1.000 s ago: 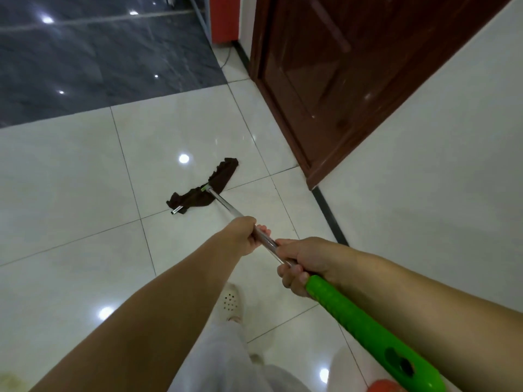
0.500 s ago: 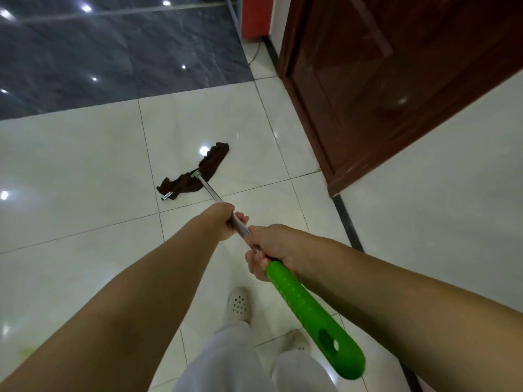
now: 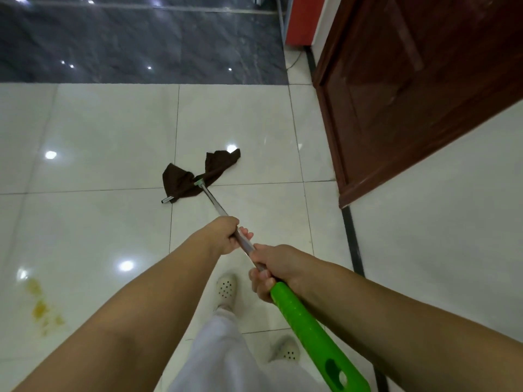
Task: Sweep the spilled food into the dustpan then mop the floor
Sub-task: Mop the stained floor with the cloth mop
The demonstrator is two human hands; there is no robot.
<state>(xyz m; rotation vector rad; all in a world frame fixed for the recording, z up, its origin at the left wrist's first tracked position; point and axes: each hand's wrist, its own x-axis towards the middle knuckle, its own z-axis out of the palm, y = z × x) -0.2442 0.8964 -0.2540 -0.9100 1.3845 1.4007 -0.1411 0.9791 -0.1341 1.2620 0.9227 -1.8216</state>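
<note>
Right hand (image 3: 271,274) grips the mop (image 3: 218,206) where metal shaft meets green handle, left hand (image 3: 227,236) clasps the shaft ahead for leverage; the brown cloth head lies mid-floor, well apart from the yellow spill (image 3: 42,306) at the floor's near-left edge.

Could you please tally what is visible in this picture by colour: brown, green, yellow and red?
Brown: 2, the mop cloth and the door
Green: 1, the mop grip
Yellow: 1, the stain on the floor
Red: 1, the panel
Total: 5
</note>
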